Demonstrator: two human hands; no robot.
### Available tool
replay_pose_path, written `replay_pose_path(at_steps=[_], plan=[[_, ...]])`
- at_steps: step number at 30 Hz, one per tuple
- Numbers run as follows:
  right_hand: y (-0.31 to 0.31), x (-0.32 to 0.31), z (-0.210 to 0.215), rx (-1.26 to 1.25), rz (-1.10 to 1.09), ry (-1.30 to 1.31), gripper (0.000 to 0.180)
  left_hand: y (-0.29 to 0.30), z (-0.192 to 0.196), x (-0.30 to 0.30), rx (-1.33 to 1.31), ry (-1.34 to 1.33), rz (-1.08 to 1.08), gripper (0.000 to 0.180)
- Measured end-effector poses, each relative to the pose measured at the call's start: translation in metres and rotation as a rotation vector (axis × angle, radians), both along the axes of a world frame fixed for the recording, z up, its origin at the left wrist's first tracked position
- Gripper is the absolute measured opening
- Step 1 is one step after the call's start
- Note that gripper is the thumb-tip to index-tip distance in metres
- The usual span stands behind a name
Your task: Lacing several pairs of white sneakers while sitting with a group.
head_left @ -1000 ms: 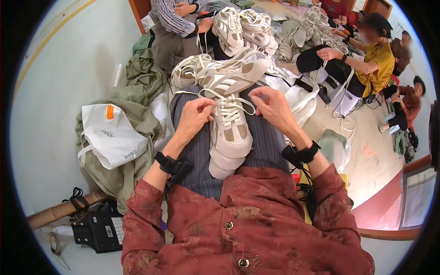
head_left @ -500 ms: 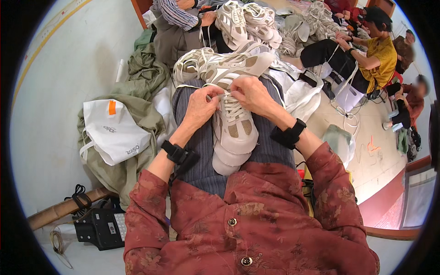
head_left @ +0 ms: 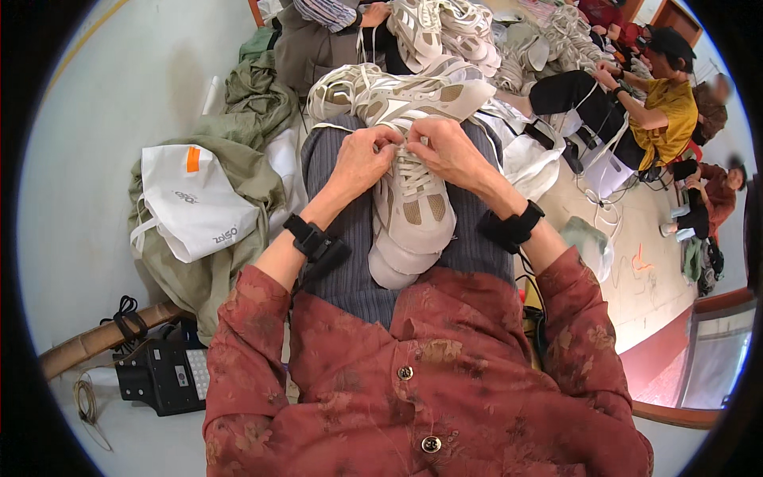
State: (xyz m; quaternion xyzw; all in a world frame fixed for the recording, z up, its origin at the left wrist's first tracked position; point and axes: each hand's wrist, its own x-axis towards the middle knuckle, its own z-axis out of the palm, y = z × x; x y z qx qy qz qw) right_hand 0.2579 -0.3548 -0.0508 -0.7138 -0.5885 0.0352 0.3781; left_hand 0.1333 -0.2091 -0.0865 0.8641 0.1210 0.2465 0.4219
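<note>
A beige and white sneaker upper (head_left: 414,213) lies on my lap with its toe toward me, overlapping another pale upper underneath. Its white shoelace (head_left: 412,176) runs crosswise through the eyelets. At the upper end of the lacing, my left hand (head_left: 367,160) pinches the lace from the left side. Opposite it, my right hand (head_left: 447,154) is closed too, thumb and forefinger pinched at the lace. The exact grip of the fingertips is partly hidden. Just beyond my hands, more sneaker uppers (head_left: 429,102) rest across my knees.
A white bag (head_left: 195,207) lies on olive cloth (head_left: 262,183) to my left. A black device (head_left: 163,378) sits at lower left. Piled uppers (head_left: 548,40) fill the far side. A person in yellow (head_left: 675,119) works with laces at right; others sit nearby.
The view has shifted slightly. Both hands stay at the top of the lacing and have drawn a little closer together. The uppers still lie on my lap.
</note>
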Motion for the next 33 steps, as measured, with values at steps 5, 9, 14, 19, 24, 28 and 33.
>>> replay_pose_path(at_steps=[5,9,14,19,24,28,33], plan=[[0.012,0.003,-0.011,0.016,-0.037,-0.12,0.015,0.006,-0.004,-0.004,-0.066,-0.009,-0.004,0.024],[0.015,-0.001,-0.013,-0.018,-0.053,-0.204,0.013,0.008,-0.003,-0.01,-0.173,0.023,-0.002,0.024],[0.022,0.004,-0.009,-0.067,0.044,0.018,0.017,0.014,-0.009,-0.012,-0.258,0.011,-0.009,0.023],[0.018,0.011,-0.004,-0.159,0.004,0.041,0.013,0.013,-0.013,-0.005,-0.196,-0.006,-0.043,0.022],[0.001,-0.003,0.008,-0.067,0.25,0.489,0.012,0.006,-0.006,-0.009,-0.123,0.019,-0.039,0.023],[-0.013,-0.054,0.067,0.096,0.524,0.55,0.008,0.017,-0.026,-0.021,-0.121,-0.313,-0.177,0.021],[-0.017,-0.045,0.039,0.012,0.465,0.748,0.008,-0.022,0.017,-0.017,-0.206,-0.073,-0.264,0.024]])
